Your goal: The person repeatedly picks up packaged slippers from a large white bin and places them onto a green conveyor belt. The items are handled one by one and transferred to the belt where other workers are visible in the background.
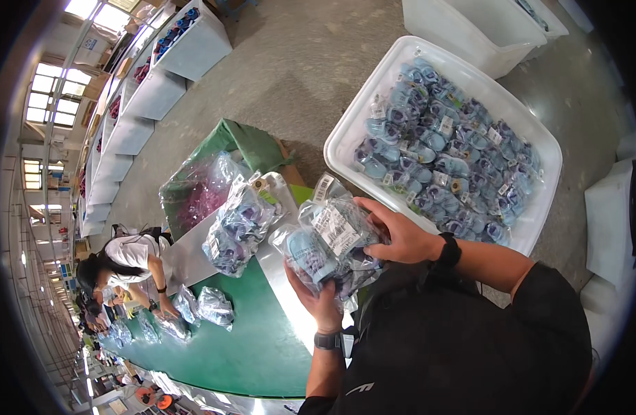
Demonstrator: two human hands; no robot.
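Between my hands is a clear plastic bag of light blue and purple shoes (309,254) with a white printed label on it. My left hand (316,303) is closed around the bag's lower side, fingers partly behind it. From the right, my right hand (403,237) grips the bag's other edge, thumb and fingers curled on the plastic. Just left of it, several similar bagged shoes (240,225) lie piled on the metal end of the green work table (262,339). A large white bin (549,173) beyond my right hand holds many bagged shoes of the same colours.
A green-lined box (245,142) with pink-filled plastic stands behind the table end. At left a co-worker (134,263) reaches toward bagged items (172,325) on the table. White bins (193,52) line the far left; another white bin (470,34) stands behind the large one.
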